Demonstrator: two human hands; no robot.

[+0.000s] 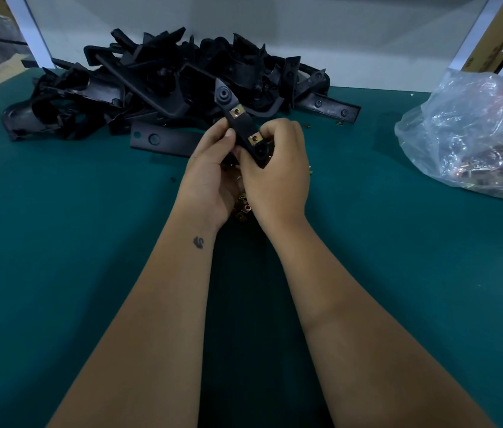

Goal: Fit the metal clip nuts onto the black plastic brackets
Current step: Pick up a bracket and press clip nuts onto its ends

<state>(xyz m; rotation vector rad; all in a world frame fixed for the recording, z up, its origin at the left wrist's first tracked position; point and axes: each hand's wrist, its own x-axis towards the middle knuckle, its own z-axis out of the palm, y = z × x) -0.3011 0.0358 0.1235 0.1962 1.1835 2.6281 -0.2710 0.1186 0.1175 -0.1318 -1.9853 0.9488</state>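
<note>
Head cam view, looking down at a green-topped table (pixel 74 242), and both hands are up in the middle working one black plastic bracket (pixel 239 125). The left hand (pixel 210 177) has its fingers and thumb curled round the bracket's left edge about midway along, and the right hand (pixel 278 171) is wrapped round the lower end, thumb side against it. So the bracket sits right between the two hands, tilted, with its top end poking up and away past the fingertips. There's one brass-coloured clip nut (pixel 236 111) already sitting on the bracket above the left fingers, and a second clip nut (pixel 255 139) lower down, right up against the right hand's index finger. Under the hands, on the table, you can see a little scatter of loose clip nuts (pixel 244 208) peeking out between the wrists. Behind all that is a big pile of black brackets (pixel 157 84) at the back of the table, and off to the right a clear plastic bag (pixel 472 134) with more clips inside.
</note>
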